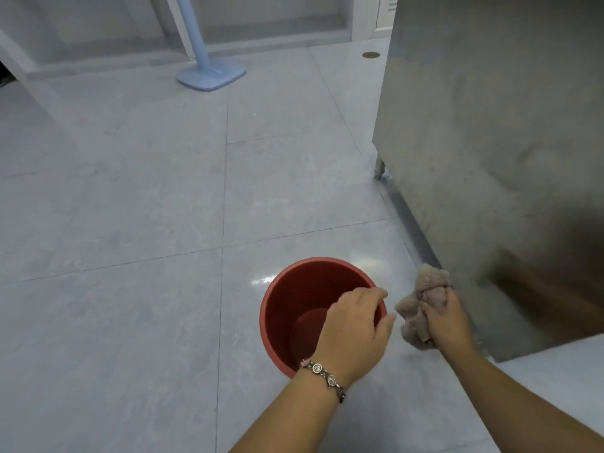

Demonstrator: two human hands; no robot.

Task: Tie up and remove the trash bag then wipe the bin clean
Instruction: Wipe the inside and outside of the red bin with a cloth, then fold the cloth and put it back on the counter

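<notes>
A round red bin (287, 308) stands upright on the tiled floor, with no bag in it and nothing inside. My left hand (356, 331), a bracelet on its wrist, reaches over the bin's right rim with its fingers curled at that rim. My right hand (444, 322) is just right of the bin, closed around a crumpled beige cloth (415, 308) that bulges out above and to the left of my fingers. The cloth is apart from the bin. No trash bag is in view.
A tall stainless-steel cabinet (490, 158) on short legs stands close on the right, its corner right behind my right hand. A light blue stand with a flat base (212, 75) rests on the floor at the back. A small round floor drain (370, 54) lies far back.
</notes>
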